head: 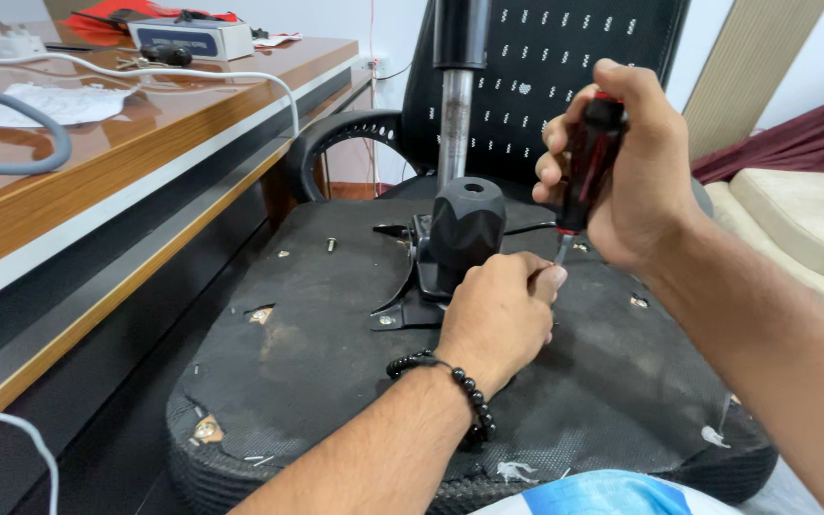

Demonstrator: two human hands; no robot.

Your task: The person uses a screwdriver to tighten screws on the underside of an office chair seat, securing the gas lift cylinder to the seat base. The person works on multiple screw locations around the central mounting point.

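While the upturned office chair seat (336, 362) lies beside the desk (145, 143), the right hand (631, 172) grips a red-black screwdriver (588, 162) upright; the left hand (498, 315), fingers curled, steadies its tip at the mounting plate (402, 310). Step: screw-driving; alignment needed.

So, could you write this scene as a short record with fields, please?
Setting: upturned office chair seat beside a wooden desk
Right hand: grips a screwdriver with red-and-black handle, tip pointing down
Left hand: rests near the screwdriver tip, on the seat's metal bracket
Wrist: black bead bracelet on the left arm
Middle: black mechanism cover with a metal post rising from it
On desk: white cable, small box
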